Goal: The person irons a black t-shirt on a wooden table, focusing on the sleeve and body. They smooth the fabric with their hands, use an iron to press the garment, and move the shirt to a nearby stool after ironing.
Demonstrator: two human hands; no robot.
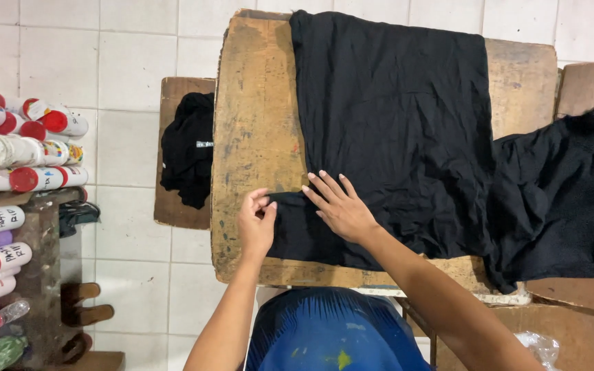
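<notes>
While your left hand [256, 223] pinches the near-left edge of the black garment [393, 117], thumb and fingers closed on the cloth, your right hand [339, 206] lies flat just beside it, fingers spread and pressing the fabric down, gripping nothing.

Head view: the garment lies across the worn wooden board [249, 137], mostly spread out. The far part looks fairly flat, though creased. The near-left edge under your hands is not yet laid straight; it sits short of the board's left side, with bare wood showing there. To the right, the cloth runs off the board and bunches in a loose heap [558, 199] over the cardboard boxes [589, 86], so that side is not laid out.

Judgement: spreading is about halfway. Main body is down; left edge is in hand; right heap and wrinkles remain.

Another black cloth [187, 148], crumpled, sits on a smaller board [173, 93] left of the work board, well apart from your hands. White bottles with red caps [25, 151] are stacked far left.
</notes>
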